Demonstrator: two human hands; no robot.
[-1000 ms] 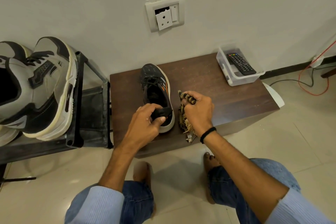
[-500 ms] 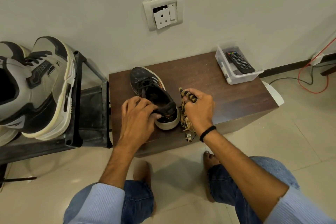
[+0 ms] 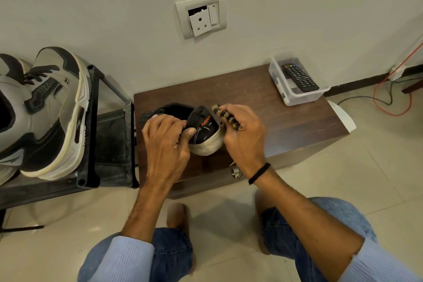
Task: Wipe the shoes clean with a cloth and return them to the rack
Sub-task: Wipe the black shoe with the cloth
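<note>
Two hands busy, then. What has each got hold of?

Your left hand (image 3: 167, 144) grips the black shoe (image 3: 202, 129) at the collar, thumb pressed on the outside of the heel, fingers curled over the rim into the opening. Your right hand (image 3: 242, 137) is closed round a striped tan-and-black cloth (image 3: 226, 117), bunched in the fingers, one end poking out past the knuckles.

And where is the shoe?

Over the left part of the dark wooden table (image 3: 286, 121), heel turned towards you. Orange lettering shows on the black heel, with the pale sole edge curving below it. Whether the sole rests flat on the wood, I cannot tell. Your cloth hand sits right against the heel's right side. Whether the cloth itself touches the shoe is hidden.

What about the rack?

The black rack (image 3: 91, 121) stands just left of the table. Grey-and-black sneakers (image 3: 52, 107) rest on its shelf, toes to the wall.

Anything else near you?

At the table's far right corner sits a clear plastic bin (image 3: 297, 98) with a remote (image 3: 299, 78) inside. A wall socket (image 3: 201, 16) hangs crooked in its plate above the table, and a red wire (image 3: 387, 115) loops on the floor at the right.
</note>
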